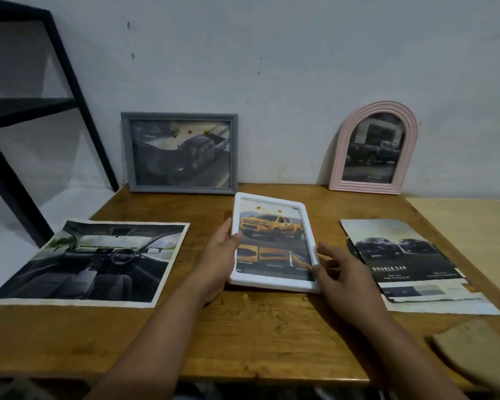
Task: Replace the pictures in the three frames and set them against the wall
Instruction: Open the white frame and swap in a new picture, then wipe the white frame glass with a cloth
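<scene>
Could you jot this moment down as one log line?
white frame: on table, not at wall | left hand: grips its left edge | right hand: touches right edge | grey frame, pink frame: against wall

Two bare forearms are seen entering from the lower edge, one from about 7 o'clock and the other from about 5 o'clock. No sleeve, cuff, watch, bracelet or ring can be made out on either. The left hand point(217, 255) is shown with its thumb apart from four slim fingers. On the right hand point(341, 269) short, unpainted nails are visible, and a pale nail is caught at one fingertip. No clothing is shown in the view.
</scene>
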